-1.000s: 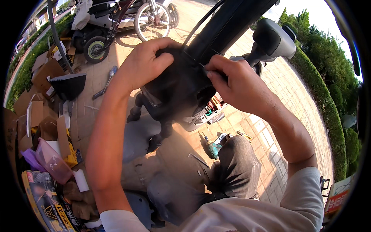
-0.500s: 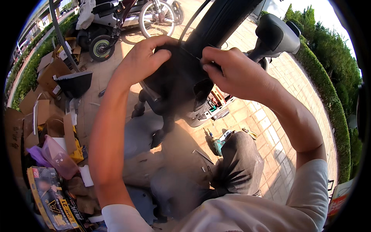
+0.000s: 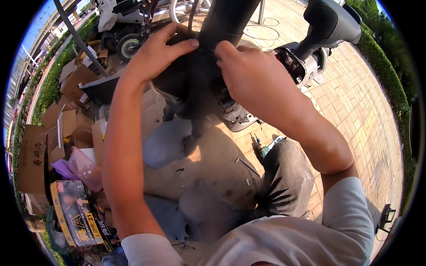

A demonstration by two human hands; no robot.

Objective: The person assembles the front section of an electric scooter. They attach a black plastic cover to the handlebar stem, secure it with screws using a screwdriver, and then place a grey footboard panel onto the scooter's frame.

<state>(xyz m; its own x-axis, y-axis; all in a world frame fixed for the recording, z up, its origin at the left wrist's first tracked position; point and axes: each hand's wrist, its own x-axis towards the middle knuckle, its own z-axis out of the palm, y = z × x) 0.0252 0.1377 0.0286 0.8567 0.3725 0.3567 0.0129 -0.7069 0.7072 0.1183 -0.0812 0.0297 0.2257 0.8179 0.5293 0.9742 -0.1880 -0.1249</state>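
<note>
Both arms reach up toward twelve o'clock: left hand (image 3: 157, 55) fingers wrapped around the black post (image 3: 224, 22), right hand (image 3: 255, 77) fingers pinching its front

A thick black column (image 3: 226, 26) of a scooter rises steeply toward the upper edge of the view, matte and smooth, with a thin cable running alongside it. Both hands close around its lower part, where it widens into a dark, shadowed body (image 3: 186, 88) above the paved ground.
</note>
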